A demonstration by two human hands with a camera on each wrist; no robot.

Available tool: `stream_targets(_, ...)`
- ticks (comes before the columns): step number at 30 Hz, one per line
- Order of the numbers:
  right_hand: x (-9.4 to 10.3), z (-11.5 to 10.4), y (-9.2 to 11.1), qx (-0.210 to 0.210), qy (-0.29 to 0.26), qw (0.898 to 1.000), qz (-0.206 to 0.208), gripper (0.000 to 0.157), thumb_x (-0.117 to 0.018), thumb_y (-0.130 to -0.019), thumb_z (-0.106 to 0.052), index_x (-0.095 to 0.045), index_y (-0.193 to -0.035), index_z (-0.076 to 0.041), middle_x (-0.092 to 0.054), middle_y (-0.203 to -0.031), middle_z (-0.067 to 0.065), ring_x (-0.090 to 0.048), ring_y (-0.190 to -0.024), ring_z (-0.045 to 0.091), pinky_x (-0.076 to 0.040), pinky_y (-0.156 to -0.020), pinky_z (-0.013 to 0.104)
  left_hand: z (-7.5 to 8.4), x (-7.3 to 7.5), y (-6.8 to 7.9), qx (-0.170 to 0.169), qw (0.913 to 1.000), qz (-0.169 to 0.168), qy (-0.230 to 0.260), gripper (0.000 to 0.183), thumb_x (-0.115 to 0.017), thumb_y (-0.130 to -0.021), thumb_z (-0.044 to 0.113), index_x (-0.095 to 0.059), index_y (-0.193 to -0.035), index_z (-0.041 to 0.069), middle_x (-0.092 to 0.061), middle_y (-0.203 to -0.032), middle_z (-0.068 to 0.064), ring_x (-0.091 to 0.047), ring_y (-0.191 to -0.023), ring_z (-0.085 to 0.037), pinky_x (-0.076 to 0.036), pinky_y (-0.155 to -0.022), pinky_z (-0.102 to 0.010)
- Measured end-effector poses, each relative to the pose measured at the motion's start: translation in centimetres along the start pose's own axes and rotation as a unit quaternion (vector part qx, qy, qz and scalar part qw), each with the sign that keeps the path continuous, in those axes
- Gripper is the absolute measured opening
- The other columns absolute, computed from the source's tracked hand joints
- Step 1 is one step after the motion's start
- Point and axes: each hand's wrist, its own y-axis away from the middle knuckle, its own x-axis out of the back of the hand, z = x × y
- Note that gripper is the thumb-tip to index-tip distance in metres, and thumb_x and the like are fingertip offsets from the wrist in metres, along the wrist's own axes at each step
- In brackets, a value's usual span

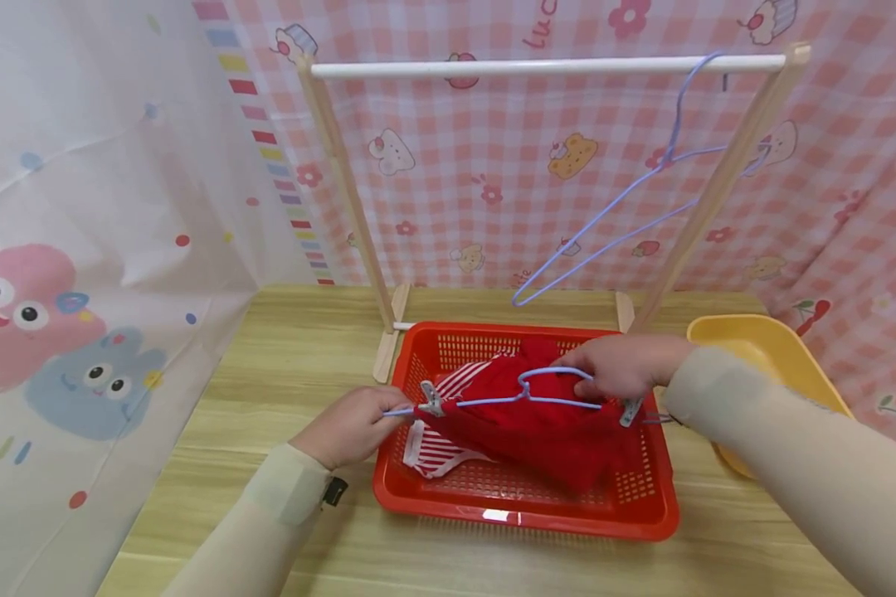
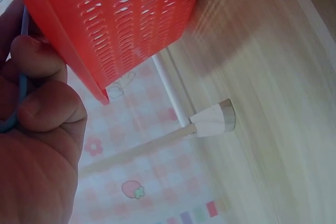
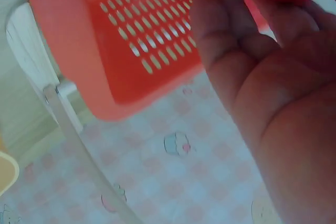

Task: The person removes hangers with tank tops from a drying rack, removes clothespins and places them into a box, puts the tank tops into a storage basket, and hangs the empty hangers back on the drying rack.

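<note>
- Lower centre: a lavender clip hanger (image 1: pixel 493 401) bearing a red garment (image 1: pixel 523 439), over the red plastic basket (image 1: pixel 455 510).
- Left hand (image 1: pixel 349 424) grips the hanger's left end.
- Right hand (image 1: pixel 629 365) is beside its hook; cannot tell whether it grasps anything.
- Upper right: another hanger on a white bar (image 1: pixel 538 68).

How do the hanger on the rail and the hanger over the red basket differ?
The rail hanger hooks over the white rail; the basket hanger is in the left grip. The rail hanger carries no clothing, while the basket hanger has a red garment clipped on. In the head view, the rail hanger slants; the basket hanger runs nearly level. Both are slim and pale blue.
</note>
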Motion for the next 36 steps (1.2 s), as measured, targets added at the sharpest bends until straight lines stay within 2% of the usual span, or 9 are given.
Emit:
stream_targets(4, 0.7, 0.3, 0.9, 0.015, 0.015, 0.998, 0.054, 0.047, -0.059, -0.105, -0.018, -0.055, -0.151, -0.008, -0.068, -0.112, 0.008, -0.064, -0.087, 0.017, -0.06, -0.079, 0.039, 0.1, -0.1, 0.0, 0.016, 0.9998, 0.008, 0.003, 0.021, -0.059, -0.107, 0.023, -0.076, -0.099, 0.012, -0.069, -0.085, 0.004, -0.058, -0.08, -0.009, -0.057, -0.084, -0.032)
stream_targets(7, 0.9, 0.5, 1.6, 0.007, 0.027, 0.995, 0.096, 0.046, -0.058, -0.106, -0.022, -0.056, -0.15, -0.007, -0.068, -0.132, 0.013, -0.066, -0.107, 0.023, -0.054, -0.099, 0.051, 0.2, -0.1, -0.1, 0.026, 0.9995, 0.015, 0.009, 0.021, -0.06, -0.107, 0.023, -0.077, -0.102, 0.013, -0.067, -0.084, 0.004, -0.057, -0.079, -0.011, -0.056, -0.084, -0.033)
stream_targets(9, 0.9, 0.6, 2.1, -0.003, 0.013, 0.993, 0.116, 0.045, -0.057, -0.107, -0.025, -0.058, -0.149, -0.009, -0.067, -0.138, 0.013, -0.065, -0.115, 0.025, -0.05, -0.106, 0.057, 0.2, -0.2, -0.1, 0.031, 0.9992, 0.019, 0.014, 0.021, -0.059, -0.107, 0.022, -0.077, -0.102, 0.013, -0.068, -0.085, 0.003, -0.057, -0.08, -0.011, -0.056, -0.084, -0.034)
stream_targets(11, 0.9, 0.7, 2.5, -0.008, -0.003, 0.991, 0.132, 0.044, -0.056, -0.108, -0.026, -0.058, -0.148, -0.008, -0.07, -0.134, 0.011, -0.067, -0.114, 0.025, -0.051, -0.106, 0.058, 0.2, -0.3, -0.2, 0.037, 0.9987, 0.024, 0.024, 0.021, -0.059, -0.107, 0.022, -0.076, -0.101, 0.013, -0.069, -0.087, 0.002, -0.058, -0.081, -0.012, -0.056, -0.085, -0.035)
stream_targets(16, 0.5, 0.9, 3.4, 0.0, -0.037, 0.984, 0.174, 0.043, -0.057, -0.109, -0.03, -0.06, -0.144, -0.005, -0.074, -0.121, 0.009, -0.069, -0.093, 0.016, -0.059, -0.087, 0.046, 0.3, -0.5, -0.5, 0.05, 0.9972, 0.037, 0.042, 0.022, -0.058, -0.108, 0.024, -0.075, -0.099, 0.013, -0.071, -0.094, -0.002, -0.06, -0.086, -0.013, -0.057, -0.089, -0.038)
stream_targets(21, 0.4, 1.0, 4.3, 0.015, -0.068, 0.976, 0.208, 0.046, -0.064, -0.105, -0.029, -0.06, -0.143, -0.002, -0.075, -0.115, 0.01, -0.07, -0.09, 0.014, -0.06, -0.078, 0.036, 0.4, -0.7, -0.8, 0.06, 0.9957, 0.052, 0.047, 0.021, -0.058, -0.108, 0.025, -0.076, -0.104, 0.015, -0.073, -0.1, -0.001, -0.062, -0.091, -0.014, -0.057, -0.094, -0.042)
stream_targets(30, -0.3, 2.5, 5.2, 0.011, -0.07, 0.966, 0.25, 0.068, -0.081, -0.094, -0.022, -0.049, -0.152, -0.003, -0.065, -0.137, 0.018, -0.066, -0.112, 0.025, -0.059, -0.093, 0.048, 0.7, -1.1, -1.3, 0.078, 0.9936, 0.069, 0.044, 0.019, -0.06, -0.108, 0.026, -0.076, -0.109, 0.017, -0.073, -0.107, 0.001, -0.065, -0.098, -0.016, -0.057, -0.102, -0.048)
stream_targets(33, -0.8, 3.0, 5.0, 0.004, -0.072, 0.961, 0.266, 0.069, -0.081, -0.093, -0.017, -0.048, -0.151, -0.001, -0.068, -0.126, 0.015, -0.067, -0.111, 0.027, -0.058, -0.094, 0.05, 0.9, -1.1, -1.4, 0.084, 0.9931, 0.071, 0.042, 0.017, -0.061, -0.107, 0.025, -0.076, -0.113, 0.018, -0.073, -0.108, 0.0, -0.065, -0.099, -0.017, -0.057, -0.103, -0.048)
stream_targets(36, -1.6, 3.5, 4.8, 0.004, -0.072, 0.955, 0.288, 0.061, -0.08, -0.092, -0.013, -0.052, -0.144, 0.001, -0.071, -0.113, 0.009, -0.069, -0.108, 0.027, -0.057, -0.092, 0.047, 1.1, -1.1, -1.4, 0.089, 0.9925, 0.073, 0.042, 0.018, -0.062, -0.106, 0.025, -0.075, -0.116, 0.017, -0.073, -0.111, 0.0, -0.066, -0.102, -0.018, -0.056, -0.104, -0.048)
